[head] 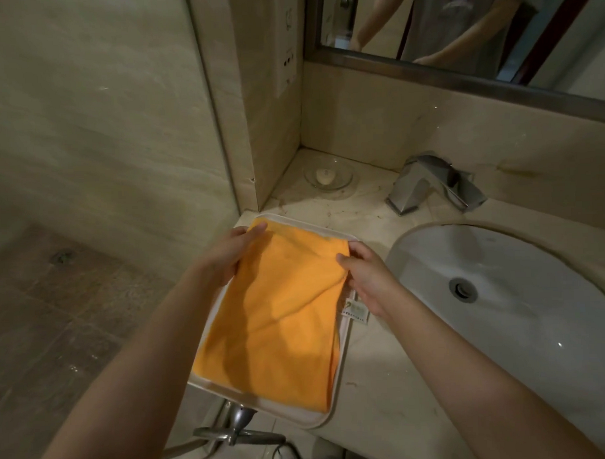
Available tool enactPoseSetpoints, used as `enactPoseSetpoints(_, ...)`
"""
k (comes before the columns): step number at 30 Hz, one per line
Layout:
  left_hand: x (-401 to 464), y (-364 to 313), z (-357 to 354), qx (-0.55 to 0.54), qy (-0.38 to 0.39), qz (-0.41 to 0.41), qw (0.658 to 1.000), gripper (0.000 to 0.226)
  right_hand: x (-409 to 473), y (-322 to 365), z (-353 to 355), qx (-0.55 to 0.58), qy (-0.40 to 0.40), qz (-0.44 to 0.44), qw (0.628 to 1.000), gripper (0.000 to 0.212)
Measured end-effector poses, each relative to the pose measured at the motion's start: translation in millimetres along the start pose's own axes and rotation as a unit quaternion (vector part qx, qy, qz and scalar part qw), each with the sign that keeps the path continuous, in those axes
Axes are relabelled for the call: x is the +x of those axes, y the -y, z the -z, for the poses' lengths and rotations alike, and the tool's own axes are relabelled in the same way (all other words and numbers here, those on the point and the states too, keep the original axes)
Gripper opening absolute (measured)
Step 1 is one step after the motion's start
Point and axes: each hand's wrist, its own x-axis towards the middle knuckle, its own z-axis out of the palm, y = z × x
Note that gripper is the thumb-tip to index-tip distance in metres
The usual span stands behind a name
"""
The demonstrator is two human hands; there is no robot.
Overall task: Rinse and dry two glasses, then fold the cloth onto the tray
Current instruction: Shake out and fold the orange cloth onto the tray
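One orange cloth (273,309) lies on one white tray (337,393) at the desk's left edge, beside the sink (521,256). Left hand (226,256) and right hand (368,278) each pinch a far corner. To fold well: keep corners level, bring far edge to near edge, then flatten w/ palms (no glasses in view).

Bare counter (372,391) right of tray (314,419); faucet (430,185), glass dish (328,177) behind; wall (102,133) close left.

Bare forearms, no sleeves (mirror — grey tee)
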Motion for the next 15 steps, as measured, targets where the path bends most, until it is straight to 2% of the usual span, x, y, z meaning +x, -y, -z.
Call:
enactPoseSetpoints(2, 2, -3, 1, 0.039, -0.013, -0.004, 0.999, 0.037, -5, -2, -4, -0.024, 0.008, -0.017, 1.000, 0.021)
enactPoseSetpoints(4, 3, -4, -1, 0.038, -0.011, -0.007, 0.999, 0.035, -6, -7, -8, 0.017, 0.002, -0.045, 0.999, 0.038)
enactPoseSetpoints(5, 4, -4, -3, 0.021, -0.003, -0.005, 1.000, 0.031, -5, -8, -10, 0.052, -0.003, -0.049, 0.997, 0.039)
enactPoseSetpoints(9, -1, -10, -6, -0.099, 0.038, 0.003, 0.994, 0.014, -5, 3, -19, 0.092, 0.029, -0.026, 0.995, 0.020)
enactPoseSetpoints(11, -3, -12, -3, -0.149, 0.038, 0.037, 0.987, 0.018, -2, 6, -23, 0.158, 0.047, -0.014, 0.986, 0.026)
enactPoseSetpoints(13, -5, -11, -2, -0.136, 0.023, 0.056, 0.989, 0.018, 3, 3, -26, 0.197, 0.032, -0.026, 0.980, 0.031)
enactPoseSetpoints(15, -4, -6, -2, -0.038, -0.010, 0.045, 0.998, 0.023, 10, -6, -25, 0.138, -0.011, -0.023, 0.990, 0.036)
